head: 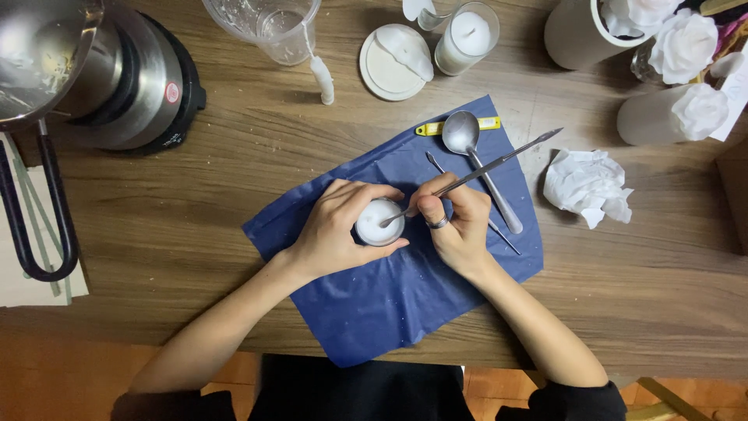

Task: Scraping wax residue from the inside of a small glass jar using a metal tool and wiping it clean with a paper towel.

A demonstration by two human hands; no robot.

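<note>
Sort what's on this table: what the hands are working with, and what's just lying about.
In use: left hand, small candle tin, right hand, thin metal tool, blue sheet.
Lying about: spoon, crumpled tissue, glass candle, melting pot.

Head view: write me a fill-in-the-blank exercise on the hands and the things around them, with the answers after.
1. The left hand wraps around a small round tin filled with something ____ in colour.
2. The right hand, with a ring on one finger, holds a thin metal tool whose tip reaches into the ____.
3. Both hands work over a sheet of ____ paper on the wooden table.
4. A metal ____ lies on that sheet beyond the right hand.

Missing words: white; tin; blue; spoon
</note>
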